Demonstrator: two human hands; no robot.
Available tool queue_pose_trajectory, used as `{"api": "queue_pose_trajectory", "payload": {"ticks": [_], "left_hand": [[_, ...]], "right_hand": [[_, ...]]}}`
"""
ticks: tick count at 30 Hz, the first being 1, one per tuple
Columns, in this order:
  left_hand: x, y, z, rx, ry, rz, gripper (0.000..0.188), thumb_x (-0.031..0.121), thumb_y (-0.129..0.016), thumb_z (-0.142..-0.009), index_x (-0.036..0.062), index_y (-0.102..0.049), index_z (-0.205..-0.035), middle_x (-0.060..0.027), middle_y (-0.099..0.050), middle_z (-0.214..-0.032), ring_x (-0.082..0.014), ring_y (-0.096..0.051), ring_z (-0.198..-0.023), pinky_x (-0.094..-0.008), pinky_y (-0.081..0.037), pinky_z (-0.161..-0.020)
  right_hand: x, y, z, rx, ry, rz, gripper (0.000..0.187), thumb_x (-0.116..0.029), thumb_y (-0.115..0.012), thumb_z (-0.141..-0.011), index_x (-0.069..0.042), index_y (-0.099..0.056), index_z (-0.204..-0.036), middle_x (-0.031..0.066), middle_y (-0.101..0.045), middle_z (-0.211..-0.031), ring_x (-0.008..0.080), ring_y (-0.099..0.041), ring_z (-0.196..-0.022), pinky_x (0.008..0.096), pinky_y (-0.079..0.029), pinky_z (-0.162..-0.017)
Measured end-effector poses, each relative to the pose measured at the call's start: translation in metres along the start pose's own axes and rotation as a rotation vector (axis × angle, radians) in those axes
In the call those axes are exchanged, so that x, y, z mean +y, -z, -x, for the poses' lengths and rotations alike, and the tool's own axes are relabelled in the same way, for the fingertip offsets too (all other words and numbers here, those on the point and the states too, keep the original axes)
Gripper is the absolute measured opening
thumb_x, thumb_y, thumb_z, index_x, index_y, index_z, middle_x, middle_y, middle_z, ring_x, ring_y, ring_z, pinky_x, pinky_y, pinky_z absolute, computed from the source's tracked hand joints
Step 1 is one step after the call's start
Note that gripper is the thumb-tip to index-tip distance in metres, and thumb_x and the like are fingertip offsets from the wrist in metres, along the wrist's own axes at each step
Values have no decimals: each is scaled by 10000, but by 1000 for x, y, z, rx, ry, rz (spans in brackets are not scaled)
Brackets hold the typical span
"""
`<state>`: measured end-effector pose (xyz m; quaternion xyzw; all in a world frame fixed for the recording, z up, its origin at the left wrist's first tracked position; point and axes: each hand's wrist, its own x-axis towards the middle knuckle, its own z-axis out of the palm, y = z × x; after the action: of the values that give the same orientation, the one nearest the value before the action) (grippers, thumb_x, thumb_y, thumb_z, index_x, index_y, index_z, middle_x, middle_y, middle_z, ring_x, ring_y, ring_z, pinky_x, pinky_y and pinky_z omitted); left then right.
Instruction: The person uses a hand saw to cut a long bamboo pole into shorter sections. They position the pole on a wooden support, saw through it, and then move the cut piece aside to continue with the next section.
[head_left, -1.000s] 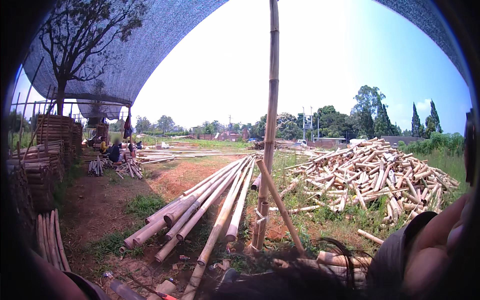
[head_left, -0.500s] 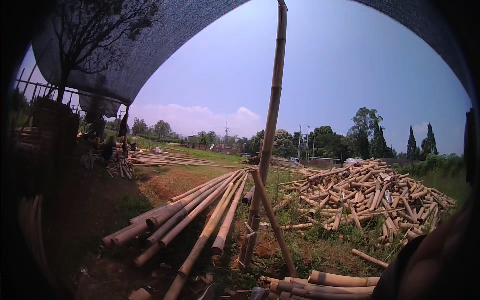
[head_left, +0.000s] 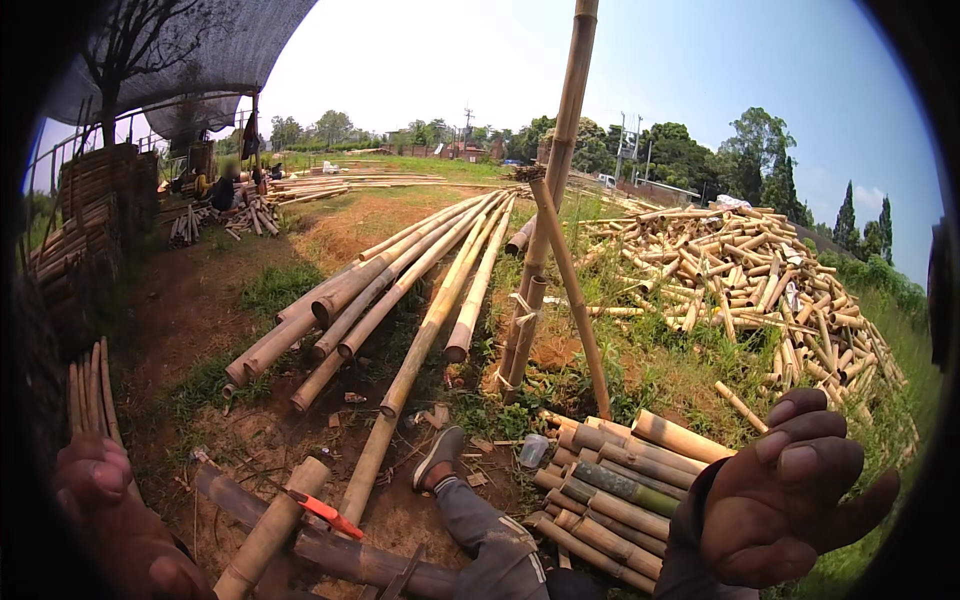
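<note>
My left hand [head_left: 115, 515] is raised at the lower left edge, dark and partly cut off. Its fingers are loosely bent, the thumb stands apart, and nothing shows in it. My right hand [head_left: 790, 490] is held up at the lower right, palm inward, fingers half curled and thumb apart, holding nothing. Between the hands, a short bamboo piece [head_left: 272, 530] rests across a dark thick bamboo log [head_left: 375, 562]. A saw with an orange handle [head_left: 326, 513] lies by that piece. Cut bamboo lengths [head_left: 620, 490] are stacked near my right hand.
Long bamboo poles [head_left: 440, 290] fan out ahead on the ground. An upright bamboo post [head_left: 560, 160] with a slanting brace [head_left: 575, 300] stands beyond my foot [head_left: 438, 455]. A large heap of bamboo offcuts [head_left: 760, 270] lies right. A person [head_left: 228, 188] sits far left under shade netting.
The view has tilted down, bringing my leg, the saw and the dark log into sight. Both hands now show clearly; earlier only a dark blur of the right one appeared.
</note>
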<state>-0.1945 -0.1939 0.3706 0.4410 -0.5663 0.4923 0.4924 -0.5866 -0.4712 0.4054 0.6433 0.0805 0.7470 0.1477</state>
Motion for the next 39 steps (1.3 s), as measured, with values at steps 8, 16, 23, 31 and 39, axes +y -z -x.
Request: {"api": "queue_pose_trajectory", "payload": {"ticks": [8, 16, 23, 31, 39], "left_hand": [[-144, -7, 347, -1058, 906, -485, 1146, 582, -908, -691, -9, -408, -1536, -206, -631, -1310, -405, -639, -1188, -494, -507, -1057], [-147, -21, 425, -1531, 1268, -554, 1297, 697, -947, -534, 27, -419, -1511, -213, -581, -1433, -412, -636, -1255, -522, -513, -1078], [-147, -39, 410, -1487, 1330, -506, 1049, 632, -946, -585, 82, -536, -1379, -203, -699, -1288, -380, -712, -1151, -501, -569, -976], [-140, -44, 389, -1521, 1324, -528, 949, 598, -923, -642, 85, -557, -1352, -187, -726, -1244, -376, -720, -1130, -498, -571, -965], [-138, -45, 384, -1526, 1375, -535, 977, 577, -904, -683, 128, -515, -1458, -187, -721, -1275, -380, -706, -1171, -500, -556, -1011]], "right_hand": [[-63, -158, 294, -884, -1029, -482, 593, -314, -749, -988, -10, -554, -1459, 202, -673, -1255, 333, -684, -1141, 434, -554, -968], [-173, -238, 449, -1186, -983, -554, 755, -492, -735, -966, -37, -489, -1516, 257, -595, -1380, 443, -561, -1301, 515, -446, -1113], [-174, -270, 462, -1306, -979, -511, 471, -425, -758, -960, -47, -672, -1227, 210, -690, -1102, 419, -662, -1051, 498, -525, -923], [-175, -310, 448, -1077, -1030, -611, 361, -381, -768, -957, -57, -667, -1081, 197, -702, -896, 425, -698, -842, 510, -548, -725], [-177, -373, 413, -1138, -1057, -623, 348, -326, -718, -963, -57, -590, -1141, 273, -713, -847, 509, -699, -823, 582, -544, -681]]}}
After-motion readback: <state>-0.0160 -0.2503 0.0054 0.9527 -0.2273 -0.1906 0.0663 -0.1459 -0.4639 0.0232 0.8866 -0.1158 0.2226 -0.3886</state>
